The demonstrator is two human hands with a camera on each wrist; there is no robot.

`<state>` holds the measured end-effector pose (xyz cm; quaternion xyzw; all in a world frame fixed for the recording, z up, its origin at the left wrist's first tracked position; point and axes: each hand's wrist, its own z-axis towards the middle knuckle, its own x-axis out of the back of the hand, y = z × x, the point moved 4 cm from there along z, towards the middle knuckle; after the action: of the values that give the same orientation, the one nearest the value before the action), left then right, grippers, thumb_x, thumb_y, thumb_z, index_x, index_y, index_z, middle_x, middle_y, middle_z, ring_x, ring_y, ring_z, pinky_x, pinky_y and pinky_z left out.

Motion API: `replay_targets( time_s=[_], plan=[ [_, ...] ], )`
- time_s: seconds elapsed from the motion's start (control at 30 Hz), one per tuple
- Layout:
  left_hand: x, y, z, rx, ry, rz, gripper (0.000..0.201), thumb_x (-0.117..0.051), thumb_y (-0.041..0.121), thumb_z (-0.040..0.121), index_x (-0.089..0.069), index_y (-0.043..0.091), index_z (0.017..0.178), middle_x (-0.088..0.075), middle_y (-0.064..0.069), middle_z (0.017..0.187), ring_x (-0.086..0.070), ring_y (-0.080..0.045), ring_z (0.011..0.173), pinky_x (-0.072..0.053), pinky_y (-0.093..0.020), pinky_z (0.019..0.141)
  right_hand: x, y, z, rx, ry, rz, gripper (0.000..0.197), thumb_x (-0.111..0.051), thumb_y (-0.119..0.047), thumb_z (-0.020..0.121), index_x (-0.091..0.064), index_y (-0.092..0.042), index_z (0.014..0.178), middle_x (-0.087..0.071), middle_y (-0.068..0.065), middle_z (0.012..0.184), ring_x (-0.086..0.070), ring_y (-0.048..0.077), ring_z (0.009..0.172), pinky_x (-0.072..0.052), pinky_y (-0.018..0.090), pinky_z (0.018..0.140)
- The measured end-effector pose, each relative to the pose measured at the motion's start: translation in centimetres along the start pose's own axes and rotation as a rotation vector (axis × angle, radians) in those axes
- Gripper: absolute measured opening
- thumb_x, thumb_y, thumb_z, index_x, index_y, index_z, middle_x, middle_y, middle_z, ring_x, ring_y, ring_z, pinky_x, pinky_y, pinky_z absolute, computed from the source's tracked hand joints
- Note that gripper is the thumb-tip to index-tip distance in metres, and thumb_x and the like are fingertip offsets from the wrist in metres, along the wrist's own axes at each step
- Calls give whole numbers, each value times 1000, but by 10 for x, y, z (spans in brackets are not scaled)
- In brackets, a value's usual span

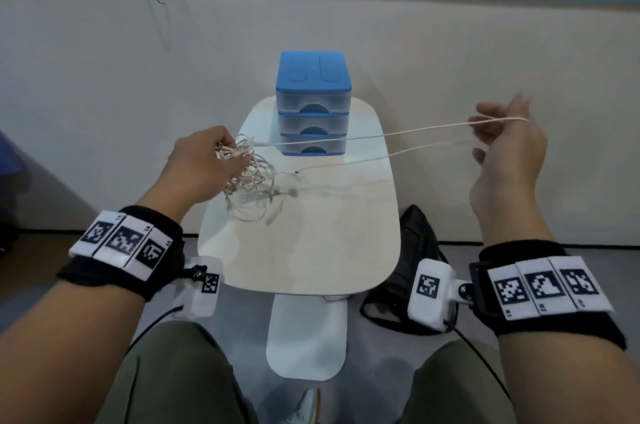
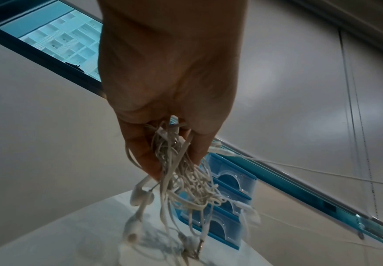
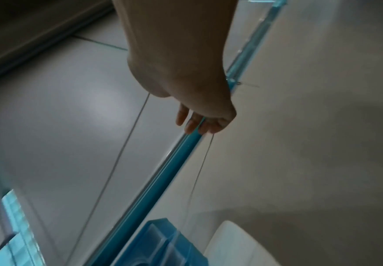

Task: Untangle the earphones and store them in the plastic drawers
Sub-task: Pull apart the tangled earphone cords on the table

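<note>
While light, limp and snag-prone, best drawn gently: left hand (image 1: 204,160) clamps tangle (image 1: 251,181); right hand (image 1: 507,143) curled round taut cord (image 1: 398,134); pinch near knots.

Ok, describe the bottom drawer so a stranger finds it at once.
On the small white table, against the wall, stands a blue-topped plastic drawer unit with three clear drawers, all shut. The bottom drawer is the lowest, sitting right above the blue base, with a taut earphone cord crossing its front.
</note>
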<state>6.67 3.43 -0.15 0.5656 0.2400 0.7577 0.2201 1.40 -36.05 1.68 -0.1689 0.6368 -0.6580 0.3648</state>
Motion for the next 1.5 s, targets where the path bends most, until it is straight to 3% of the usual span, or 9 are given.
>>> replay_targets(
  time_s=[0.17,0.43,0.63,0.7,0.77,0.97,1.13,1.27,1.5],
  plan=[
    [2,-2,-3,3,15,14,22,-81,32,86,-65,22,97,-61,0,104,-54,-22,98,-37,-30,82,3,-7,0,262,78,-284,35,-48,-52,97,-72,-33,79,-63,-13,110,-52,11,120,-33,52,110],
    [8,-6,-5,9,14,56,24,-83,28,84,-62,22,95,-65,-1,104,-56,-24,95,-38,-31,79,9,-16,-10,437,196,-692,22,-59,-47,88,-69,-28,89,-42,-12,145,-25,23,146,-21,53,104],
    [-18,34,-24,-118,-96,-56,25,-85,28,83,-63,23,94,-66,7,90,-57,-16,83,-37,-11,62,-30,36,-31,-48,-505,-1033,20,-60,-39,80,-75,-29,88,-64,8,95,-57,36,110,-29,49,97],
    [-22,45,-34,-206,-121,-92,24,-85,27,83,-63,24,94,-63,12,84,-56,-3,75,-37,-8,61,-31,53,-41,-115,-676,-1175,18,-61,-38,73,-73,-38,87,-64,-1,106,-56,34,115,-37,49,105],
    [-27,53,-44,-285,-136,-106,23,-84,24,84,-63,24,94,-61,13,83,-53,5,72,-36,-9,62,-30,57,-50,-93,-743,-1265,37,-61,-27,81,-68,-45,113,-52,-4,133,-43,33,132,-36,49,112],
    [-51,59,-56,-324,-169,-108,28,-82,21,82,-59,31,93,-61,10,94,-53,-2,82,-40,-26,70,-56,44,-93,-77,-955,-519,39,-62,-27,71,-72,-30,109,-74,2,104,-68,13,99,-50,31,93],
    [-56,52,-58,-277,-121,-60,30,-81,22,80,-57,32,95,-53,14,92,-50,-4,83,-38,-30,71,-60,64,-112,-109,-1018,-497,25,-73,-22,94,-61,-22,116,-77,10,83,-69,17,72,-52,34,73],
    [-56,44,-63,-282,-199,-65,41,-89,30,75,-59,33,101,-54,15,99,-51,0,88,-36,-18,70,-51,82,-107,-179,-898,-383,9,-72,-15,95,-67,-7,96,-70,7,67,-61,14,57,-41,32,58],
    [-60,43,-74,-282,-329,-191,16,-59,29,102,-69,35,113,-59,9,114,-56,-6,108,-40,-24,89,-47,88,-110,-234,-916,-263,14,-68,-8,96,-78,-3,87,-66,11,69,-62,20,64,-39,35,67]
  ],
)
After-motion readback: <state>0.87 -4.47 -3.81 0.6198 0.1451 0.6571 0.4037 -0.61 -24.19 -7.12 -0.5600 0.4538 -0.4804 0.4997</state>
